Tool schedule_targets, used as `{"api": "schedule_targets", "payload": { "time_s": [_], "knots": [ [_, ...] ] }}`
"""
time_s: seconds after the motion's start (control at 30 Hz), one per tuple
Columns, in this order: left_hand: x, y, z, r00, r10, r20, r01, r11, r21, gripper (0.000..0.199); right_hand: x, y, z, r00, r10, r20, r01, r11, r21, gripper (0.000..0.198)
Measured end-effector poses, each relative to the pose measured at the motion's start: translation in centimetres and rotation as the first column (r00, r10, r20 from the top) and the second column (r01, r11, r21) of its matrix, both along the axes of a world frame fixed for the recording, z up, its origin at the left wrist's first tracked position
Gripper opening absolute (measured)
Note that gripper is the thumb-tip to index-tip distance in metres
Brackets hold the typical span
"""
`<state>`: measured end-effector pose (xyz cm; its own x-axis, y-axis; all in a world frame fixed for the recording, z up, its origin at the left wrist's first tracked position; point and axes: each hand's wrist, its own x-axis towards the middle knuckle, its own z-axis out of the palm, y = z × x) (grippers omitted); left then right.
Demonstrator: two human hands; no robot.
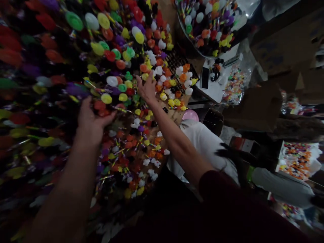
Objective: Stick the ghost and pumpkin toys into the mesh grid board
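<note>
My left grip (pixel 92 116) seems clenched on red toys (pixel 101 107); my right grip (pixel 146 88) lies released on the toy pile (pixel 141 141); a full bowl (pixel 207 27) sits at one o'clock.

Glossy plastic toys (pixel 131 101), black plastic crate (pixel 177 62)

Both your arms reach forward, bare to the wrists. Your left hand (pixel 92 118) curls, fingers bent inward; your right hand (pixel 146 88) stretches farther, fingers spread open.
</note>
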<state>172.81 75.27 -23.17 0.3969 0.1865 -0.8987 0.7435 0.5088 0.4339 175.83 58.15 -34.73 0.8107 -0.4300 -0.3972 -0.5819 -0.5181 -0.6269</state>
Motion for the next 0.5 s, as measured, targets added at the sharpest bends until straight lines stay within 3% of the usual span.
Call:
{"api": "schedule_targets", "payload": {
  "time_s": [0.07, 0.17, 0.27, 0.37, 0.5],
  "knots": [
    [0.3, 0.1, 0.6, 0.998, 0.031, 0.052, -0.03, 1.0, -0.007, 0.039, -3.0, -2.4, 2.2, 0.991, 0.133, 0.027, -0.13, 0.986, -0.107, 0.065],
    [-2.0, -0.8, 0.6, 0.977, 0.175, 0.121, -0.181, 0.983, 0.041, 0.036, -9.2, -6.8, 3.8, 0.999, -0.033, -0.002, 0.031, 0.959, -0.282, 0.043],
    [-5.7, -2.5, 0.3, 0.96, 0.262, 0.099, -0.265, 0.964, 0.02, 0.02, -13.0, -10.7, 2.2, 0.941, -0.339, -0.019, 0.305, 0.868, -0.392, 0.051],
    [-9.0, -3.6, 0.6, 0.962, 0.256, 0.095, -0.263, 0.962, 0.071, 0.004, -13.0, -12.5, -0.7, 0.858, -0.513, -0.02, 0.464, 0.792, -0.397, 0.061],
    [-12.6, -4.6, 1.3, 0.983, 0.18, -0.032, -0.173, 0.973, 0.152, 0.025, -10.9, -10.5, -2.9, 0.916, -0.4, -0.025, 0.375, 0.878, -0.299, 0.059]
  ]
}}
